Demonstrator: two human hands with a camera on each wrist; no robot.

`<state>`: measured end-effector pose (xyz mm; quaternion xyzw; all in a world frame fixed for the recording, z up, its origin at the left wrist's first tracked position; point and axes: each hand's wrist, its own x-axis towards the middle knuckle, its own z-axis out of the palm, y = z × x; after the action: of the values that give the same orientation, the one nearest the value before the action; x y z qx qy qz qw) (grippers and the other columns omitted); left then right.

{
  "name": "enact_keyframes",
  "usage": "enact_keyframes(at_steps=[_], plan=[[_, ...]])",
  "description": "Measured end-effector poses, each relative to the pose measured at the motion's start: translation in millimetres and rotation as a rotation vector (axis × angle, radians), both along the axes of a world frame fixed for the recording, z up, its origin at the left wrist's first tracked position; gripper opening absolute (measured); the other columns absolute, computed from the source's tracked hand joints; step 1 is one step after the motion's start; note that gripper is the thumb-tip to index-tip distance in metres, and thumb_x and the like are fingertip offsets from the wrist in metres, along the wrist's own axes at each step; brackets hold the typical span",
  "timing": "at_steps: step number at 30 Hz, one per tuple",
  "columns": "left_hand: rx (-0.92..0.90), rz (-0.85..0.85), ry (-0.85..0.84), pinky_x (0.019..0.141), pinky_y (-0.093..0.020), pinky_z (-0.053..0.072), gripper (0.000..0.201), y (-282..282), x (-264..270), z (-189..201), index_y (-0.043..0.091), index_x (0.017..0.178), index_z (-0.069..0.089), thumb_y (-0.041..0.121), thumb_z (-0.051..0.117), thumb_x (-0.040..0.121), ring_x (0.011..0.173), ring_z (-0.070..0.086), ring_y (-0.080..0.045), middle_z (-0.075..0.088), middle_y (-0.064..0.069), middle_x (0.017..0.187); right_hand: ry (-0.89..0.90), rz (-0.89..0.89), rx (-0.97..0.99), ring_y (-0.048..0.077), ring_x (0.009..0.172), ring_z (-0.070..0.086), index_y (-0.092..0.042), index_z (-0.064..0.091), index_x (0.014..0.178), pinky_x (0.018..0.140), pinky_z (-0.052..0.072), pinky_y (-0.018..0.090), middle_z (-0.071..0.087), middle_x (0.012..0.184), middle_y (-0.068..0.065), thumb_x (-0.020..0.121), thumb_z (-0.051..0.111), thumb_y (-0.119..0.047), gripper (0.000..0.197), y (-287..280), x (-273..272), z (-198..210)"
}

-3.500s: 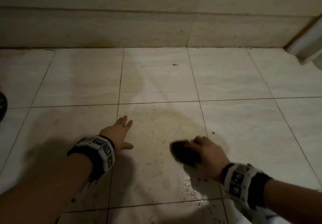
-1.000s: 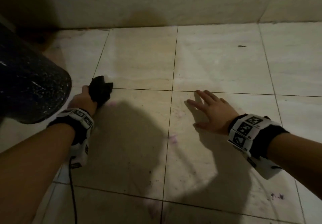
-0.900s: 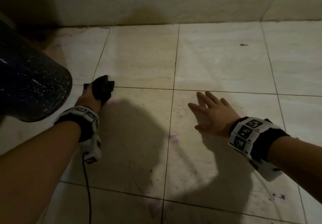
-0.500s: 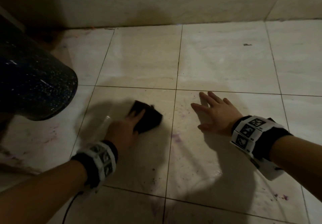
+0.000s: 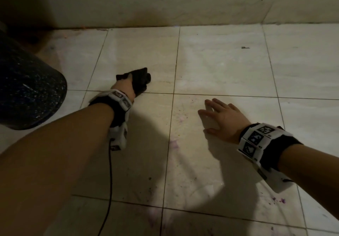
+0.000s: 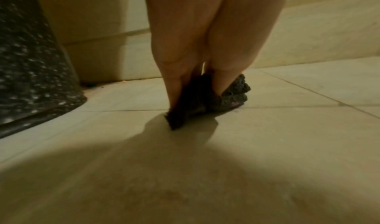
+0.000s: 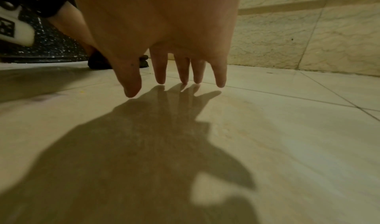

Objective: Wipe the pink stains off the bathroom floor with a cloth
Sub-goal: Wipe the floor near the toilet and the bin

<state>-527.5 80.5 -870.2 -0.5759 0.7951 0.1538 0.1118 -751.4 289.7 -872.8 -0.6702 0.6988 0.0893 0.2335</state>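
- Two bare forearms reach forward over a pale tiled floor (image 5: pixel 220 66), each with a marker-covered wristband.
- Left hand (image 5: pixel 124 87) stretches far ahead, near a dark speckled bin (image 5: pixel 31 92) on the left; its fingers and thumb pinch a bunched cloth (image 5: pixel 140 81), pressing it onto the floor just beyond a grout line.
- From the left wrist view, the cloth (image 6: pixel 197 100) is dark and nubbly, gripped between thumb and fingers, its lower edge touching the tile, with a pinkish tinge on one corner.
- Right hand (image 5: pixel 222 120) lies flat, palm down, fingers (image 7: pixel 160 71) straight and slightly spread, tips on the floor, well apart from the cloth.
- Faint pink stains (image 5: pixel 173 144) mark the tile between the arms; purple specks (image 5: pixel 278 200) sit nearer, beside the right wrist.
- Wall (image 5: pixel 183 2) tiles run along the far edge.
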Motion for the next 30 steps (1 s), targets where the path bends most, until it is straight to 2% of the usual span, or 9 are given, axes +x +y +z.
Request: enact_keyframes(at_steps=[4,8,11,13,15,17,20,25,30], plan=[[0.050,-0.145,-0.194,0.105,-0.043,0.035,0.068,23,-17,-3,0.019,0.152,0.002,0.020,0.043,0.098,0.126,0.041,-0.039,0.019,-0.020,0.153,0.007,-0.046,0.028,0.017,0.145,0.001,-0.035,0.018,0.147,0.116,0.016,0.040,-0.001,0.158,-0.004,0.091,0.049,-0.046,0.064,14,-14,-2],[-0.017,-0.480,-0.163,0.105,-0.036,0.039,0.064,87,-15,3,0.023,0.151,0.000,0.018,0.037,0.099,0.122,0.049,-0.031,0.012,-0.015,0.157,0.015,-0.034,0.027,0.017,0.145,0.005,-0.033,0.020,0.146,0.114,0.019,0.037,0.002,0.158,-0.005,0.092,0.050,-0.042,0.063,21,-21,5],[0.043,-0.681,-0.154,0.109,-0.036,0.035,0.062,148,-7,2,0.026,0.151,0.000,0.023,0.036,0.101,0.139,0.030,-0.030,0.002,-0.013,0.158,0.038,-0.008,0.024,0.017,0.143,0.011,-0.032,0.024,0.145,0.111,0.023,0.034,0.008,0.156,-0.005,0.091,0.050,-0.041,0.060,21,-20,11],[0.009,-0.825,-0.035,0.093,-0.037,0.052,0.071,174,6,-3,0.025,0.148,0.027,0.017,0.064,0.088,0.131,0.043,-0.030,0.028,-0.018,0.151,0.047,-0.005,0.032,0.017,0.141,0.015,-0.032,0.025,0.145,0.110,0.025,0.034,0.011,0.155,-0.004,0.092,0.049,-0.040,0.058,21,-17,15],[0.049,-0.863,0.067,0.058,-0.037,0.060,0.079,185,24,-3,0.022,0.123,0.062,0.013,0.092,0.051,0.099,0.067,-0.029,0.063,-0.015,0.122,0.051,0.007,0.041,0.018,0.140,0.018,-0.031,0.025,0.145,0.110,0.025,0.035,0.014,0.154,-0.003,0.093,0.048,-0.039,0.057,23,-12,17],[0.046,-0.785,0.250,0.064,-0.042,0.060,0.067,178,38,4,0.019,0.116,0.067,0.008,0.090,0.054,0.092,0.070,-0.030,0.066,-0.012,0.117,0.051,0.028,0.035,0.017,0.139,0.019,-0.031,0.026,0.144,0.110,0.026,0.035,0.016,0.153,-0.003,0.093,0.048,-0.039,0.056,26,-7,18],[-0.025,-0.343,0.356,0.106,-0.036,0.039,0.055,141,66,30,0.022,0.137,0.047,0.004,0.062,0.087,0.124,0.051,-0.028,0.050,-0.006,0.139,0.046,0.035,0.041,0.017,0.141,0.015,-0.031,0.024,0.146,0.112,0.023,0.037,0.013,0.154,-0.004,0.094,0.047,-0.038,0.057,28,2,18],[-0.243,0.029,0.112,0.096,-0.044,0.040,0.055,70,138,48,0.022,0.146,0.032,0.014,0.050,0.095,0.109,0.055,-0.042,0.056,-0.025,0.124,0.043,0.061,0.045,0.016,0.143,0.012,-0.030,0.019,0.147,0.113,0.023,0.034,0.009,0.156,-0.004,0.095,0.045,-0.037,0.059,29,16,20],[-0.046,0.255,-0.180,0.098,-0.044,0.042,0.064,69,172,-8,0.015,0.150,0.018,0.007,0.047,0.094,0.119,0.048,-0.042,0.045,-0.027,0.136,0.040,0.084,0.049,0.017,0.144,0.011,-0.029,0.018,0.148,0.113,0.022,0.036,0.007,0.157,-0.002,0.096,0.044,-0.036,0.059,26,33,20]])
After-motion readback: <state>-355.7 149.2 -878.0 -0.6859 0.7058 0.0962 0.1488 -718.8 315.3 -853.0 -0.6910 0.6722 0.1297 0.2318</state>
